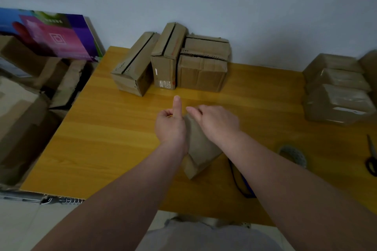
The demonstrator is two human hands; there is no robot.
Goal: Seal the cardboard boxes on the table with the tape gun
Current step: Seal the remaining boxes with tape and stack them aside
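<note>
Your two hands meet over a small cardboard box (199, 144) standing near the middle of the yellow wooden tabletop (106, 128). Your left hand (170, 126) presses against the box's left side with fingers curled into a loose grip and the thumb raised straight up; your right hand (216, 121) lies flat on the box's top far end, fingers extended and pressing down rather than wrapped around it. The tape gun (243, 185) lies on the tabletop just right of the box, mostly hidden beneath your right forearm, only a dark and blue edge showing. Beside it, further right, sits a roll of tape (293, 154), and scissors (372, 159) lie at the right edge. Three unsealed boxes (173, 61), their top seams open, cluster at the far side against the wall. A stack of taped boxes (338, 89) stands at the far right. Left of the tabletop, loose cardboard (30, 91) lies piled beneath a purple printed carton (55, 34).
</note>
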